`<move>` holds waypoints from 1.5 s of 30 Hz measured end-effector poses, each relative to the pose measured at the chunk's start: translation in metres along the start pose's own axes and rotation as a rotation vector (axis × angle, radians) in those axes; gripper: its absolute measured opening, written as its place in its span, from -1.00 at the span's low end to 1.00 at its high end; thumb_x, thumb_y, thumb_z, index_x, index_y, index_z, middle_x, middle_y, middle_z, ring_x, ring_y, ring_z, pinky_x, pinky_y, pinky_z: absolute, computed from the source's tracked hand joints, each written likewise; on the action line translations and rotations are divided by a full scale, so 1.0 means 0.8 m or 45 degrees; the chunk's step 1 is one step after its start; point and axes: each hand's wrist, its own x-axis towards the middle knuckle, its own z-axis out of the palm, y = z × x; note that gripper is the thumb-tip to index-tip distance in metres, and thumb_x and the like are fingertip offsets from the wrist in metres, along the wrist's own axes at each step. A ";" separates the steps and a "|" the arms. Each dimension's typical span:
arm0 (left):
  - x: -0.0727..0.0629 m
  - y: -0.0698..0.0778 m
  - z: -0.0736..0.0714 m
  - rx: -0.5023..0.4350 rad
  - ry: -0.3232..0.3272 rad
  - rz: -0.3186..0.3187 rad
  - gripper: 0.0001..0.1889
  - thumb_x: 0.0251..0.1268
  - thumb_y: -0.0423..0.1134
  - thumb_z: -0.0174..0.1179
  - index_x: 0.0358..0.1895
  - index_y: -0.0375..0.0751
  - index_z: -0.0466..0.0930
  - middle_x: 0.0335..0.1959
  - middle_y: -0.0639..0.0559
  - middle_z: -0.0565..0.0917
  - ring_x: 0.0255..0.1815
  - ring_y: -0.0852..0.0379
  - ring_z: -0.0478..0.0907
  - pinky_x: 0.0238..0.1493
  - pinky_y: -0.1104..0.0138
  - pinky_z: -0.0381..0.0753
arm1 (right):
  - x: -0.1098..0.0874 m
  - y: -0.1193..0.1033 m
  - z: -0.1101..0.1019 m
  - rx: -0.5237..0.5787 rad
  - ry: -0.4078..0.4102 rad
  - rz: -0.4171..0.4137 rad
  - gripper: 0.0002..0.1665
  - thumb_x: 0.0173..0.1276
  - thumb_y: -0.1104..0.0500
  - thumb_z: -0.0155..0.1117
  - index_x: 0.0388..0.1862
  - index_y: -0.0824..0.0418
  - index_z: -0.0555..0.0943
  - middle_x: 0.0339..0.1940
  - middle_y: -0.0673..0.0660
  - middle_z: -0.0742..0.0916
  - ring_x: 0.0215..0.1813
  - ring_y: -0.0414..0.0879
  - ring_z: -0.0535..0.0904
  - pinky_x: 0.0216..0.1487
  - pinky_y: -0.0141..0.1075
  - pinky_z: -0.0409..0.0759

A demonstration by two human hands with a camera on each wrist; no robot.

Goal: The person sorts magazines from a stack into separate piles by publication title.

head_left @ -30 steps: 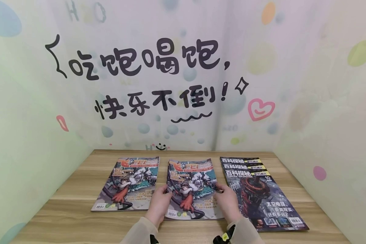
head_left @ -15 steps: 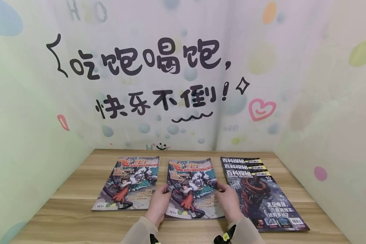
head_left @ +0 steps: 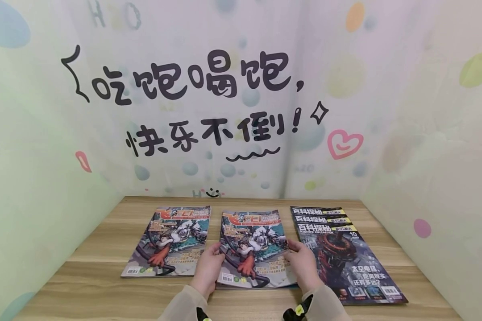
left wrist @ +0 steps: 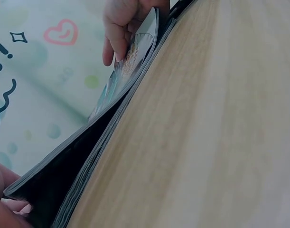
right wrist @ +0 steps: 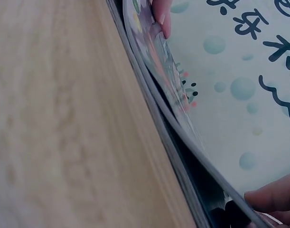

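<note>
A comic-style magazine with an orange title lies at the middle of the table, between my two hands. My left hand pinches its left edge, thumb on the cover. Across from it, my right hand pinches the right edge. In the left wrist view the held magazine bows up at its edge, with a dark gap between it and the magazines underneath. The right wrist view has the same gap below the lifted edge, near my right fingers. How many lie beneath is hidden.
A magazine with the same cover lies to the left. On the right, dark science magazines overlap in a fanned stack. The wooden table ends at a printed cloth wall behind, with side walls left and right.
My right hand has shifted very slightly right, and the middle magazine's front right corner moves a little with it. The other magazines stay where they were.
</note>
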 end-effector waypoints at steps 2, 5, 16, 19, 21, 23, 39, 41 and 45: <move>0.000 0.000 0.000 -0.007 -0.001 -0.002 -0.51 0.35 -0.45 -0.08 0.34 -0.53 0.24 0.29 -0.50 0.30 0.32 -0.38 0.24 0.27 -0.12 0.31 | 0.000 0.000 -0.001 0.026 -0.005 0.021 -0.39 0.24 0.41 0.14 0.31 0.48 0.37 0.20 0.44 0.52 0.19 0.24 0.45 0.13 0.03 0.49; 0.000 -0.001 0.000 -0.018 -0.001 0.000 -0.51 0.35 -0.44 -0.07 0.34 -0.53 0.24 0.29 -0.50 0.30 0.31 -0.38 0.24 0.26 -0.12 0.32 | 0.001 0.000 -0.002 0.061 -0.017 0.060 -0.38 0.25 0.41 0.14 0.32 0.50 0.34 0.18 0.45 0.51 0.17 0.22 0.43 0.12 0.02 0.49; 0.002 -0.004 0.001 -0.017 -0.029 -0.009 -0.47 0.35 -0.43 -0.05 0.37 -0.53 0.18 0.33 -0.50 0.24 0.34 -0.39 0.18 0.29 -0.12 0.28 | 0.004 0.005 -0.005 0.098 -0.104 0.097 -0.40 0.34 0.38 0.10 0.35 0.50 0.30 0.35 0.46 0.38 0.35 0.32 0.28 0.30 0.15 0.30; 0.002 -0.003 0.002 -0.021 -0.027 -0.029 -0.47 0.36 -0.42 -0.05 0.38 -0.51 0.19 0.35 -0.49 0.23 0.36 -0.39 0.17 0.30 -0.12 0.26 | 0.005 0.006 -0.005 0.097 -0.102 0.093 -0.41 0.33 0.37 0.11 0.34 0.49 0.33 0.35 0.46 0.39 0.35 0.31 0.28 0.31 0.14 0.29; 0.002 -0.004 0.002 -0.024 -0.024 -0.038 -0.47 0.36 -0.42 -0.05 0.38 -0.49 0.19 0.35 -0.49 0.22 0.36 -0.38 0.16 0.31 -0.12 0.25 | 0.005 0.006 -0.005 0.099 -0.101 0.088 -0.41 0.32 0.37 0.11 0.33 0.48 0.34 0.35 0.45 0.39 0.35 0.31 0.27 0.31 0.15 0.28; 0.003 -0.005 0.001 -0.030 -0.023 -0.046 -0.47 0.36 -0.42 -0.06 0.39 -0.48 0.19 0.36 -0.48 0.22 0.37 -0.38 0.16 0.31 -0.12 0.24 | 0.006 0.007 -0.006 0.107 -0.103 0.084 -0.42 0.32 0.36 0.11 0.33 0.48 0.35 0.35 0.45 0.39 0.36 0.31 0.26 0.31 0.15 0.28; 0.002 -0.004 -0.002 -0.064 -0.047 -0.028 -0.47 0.38 -0.41 -0.06 0.38 -0.50 0.17 0.36 -0.51 0.20 0.37 -0.39 0.13 0.33 -0.14 0.21 | 0.008 0.004 -0.012 0.128 -0.166 0.147 -0.36 0.24 0.38 0.08 0.35 0.44 0.35 0.37 0.46 0.35 0.36 0.32 0.23 0.33 0.18 0.22; 0.003 -0.004 -0.002 -0.064 -0.049 -0.026 -0.47 0.38 -0.41 -0.07 0.39 -0.50 0.17 0.36 -0.50 0.19 0.38 -0.39 0.12 0.33 -0.13 0.20 | 0.008 0.005 -0.012 0.130 -0.170 0.152 -0.35 0.24 0.38 0.08 0.35 0.44 0.34 0.38 0.45 0.34 0.38 0.33 0.21 0.34 0.19 0.20; 0.004 -0.005 -0.003 -0.055 -0.055 -0.014 -0.46 0.37 -0.42 -0.07 0.39 -0.51 0.16 0.37 -0.51 0.18 0.39 -0.39 0.10 0.34 -0.12 0.19 | 0.009 0.004 -0.012 0.127 -0.179 0.147 -0.34 0.24 0.38 0.08 0.37 0.44 0.32 0.39 0.45 0.33 0.40 0.34 0.18 0.35 0.19 0.18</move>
